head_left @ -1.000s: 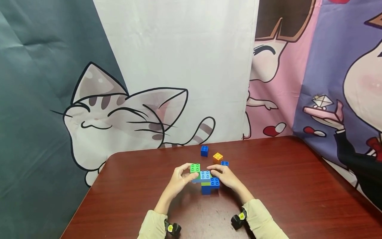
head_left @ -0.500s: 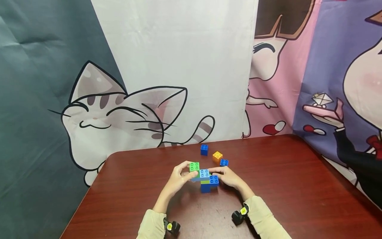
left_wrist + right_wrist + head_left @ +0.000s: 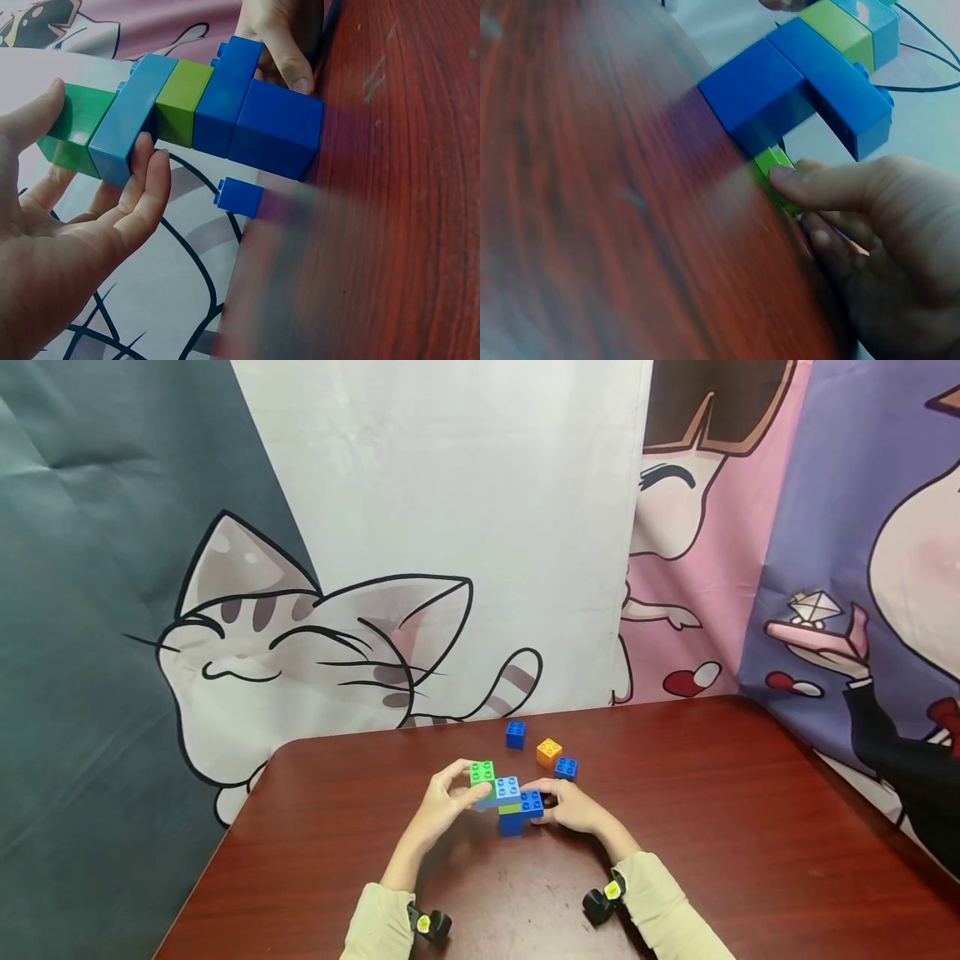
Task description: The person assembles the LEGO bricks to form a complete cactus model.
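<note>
My left hand (image 3: 444, 806) grips the top of a built stack of toy building bricks, its thumb on the bright green brick (image 3: 482, 772) and its fingers around the light blue brick (image 3: 131, 116). Below these come a lime brick (image 3: 184, 101), a long dark blue brick (image 3: 229, 97) that juts to the right, and a dark blue block (image 3: 277, 124) at the bottom. My right hand (image 3: 576, 807) is beside the stack's right side. In the right wrist view it pinches a small lime-green brick (image 3: 775, 161) low by the table, partly hidden by the thumb and the stack.
Loose bricks stand farther back on the brown table (image 3: 300, 860): a dark blue one (image 3: 515, 735), an orange one (image 3: 549, 752) and another blue one (image 3: 566, 767). A printed cloth backdrop (image 3: 480, 527) hangs behind the table's far edge.
The stack has shifted slightly left and away in my left hand. The gap to my right hand has widened a little, and the green behind the stack is now hidden in the head view.
</note>
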`<state>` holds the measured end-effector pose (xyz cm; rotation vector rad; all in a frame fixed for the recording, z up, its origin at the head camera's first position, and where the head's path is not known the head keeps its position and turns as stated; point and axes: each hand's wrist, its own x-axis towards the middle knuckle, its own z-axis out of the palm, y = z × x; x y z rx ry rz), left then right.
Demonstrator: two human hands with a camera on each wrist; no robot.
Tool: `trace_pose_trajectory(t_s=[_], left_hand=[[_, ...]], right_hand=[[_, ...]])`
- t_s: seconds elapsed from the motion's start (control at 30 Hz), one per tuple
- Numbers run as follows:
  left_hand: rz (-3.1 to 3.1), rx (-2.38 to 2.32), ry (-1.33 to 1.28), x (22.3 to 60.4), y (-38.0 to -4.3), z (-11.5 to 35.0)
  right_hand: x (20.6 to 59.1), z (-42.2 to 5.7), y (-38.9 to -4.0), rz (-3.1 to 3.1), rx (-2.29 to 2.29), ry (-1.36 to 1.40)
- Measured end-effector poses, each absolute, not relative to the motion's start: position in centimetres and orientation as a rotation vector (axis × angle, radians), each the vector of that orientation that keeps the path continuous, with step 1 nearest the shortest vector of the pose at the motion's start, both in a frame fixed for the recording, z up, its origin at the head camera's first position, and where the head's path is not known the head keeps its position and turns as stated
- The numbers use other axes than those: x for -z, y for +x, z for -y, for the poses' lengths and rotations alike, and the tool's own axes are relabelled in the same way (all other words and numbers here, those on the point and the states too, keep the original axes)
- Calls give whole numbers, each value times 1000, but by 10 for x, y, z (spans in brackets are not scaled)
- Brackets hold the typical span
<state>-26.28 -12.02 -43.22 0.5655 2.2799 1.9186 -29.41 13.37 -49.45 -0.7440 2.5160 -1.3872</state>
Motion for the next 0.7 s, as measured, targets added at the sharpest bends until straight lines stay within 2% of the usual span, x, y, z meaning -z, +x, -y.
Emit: trace_pose_trajectory(t_s=[0.47,0.7], left_hand=[[-2246,-1935,574,433,-264,121],[-2214,-1957,608,432,-264,120]], right_hand=[[495,-127,-292,-2647,1383,-712],[495,-129,-292,-2550,1562,-705]])
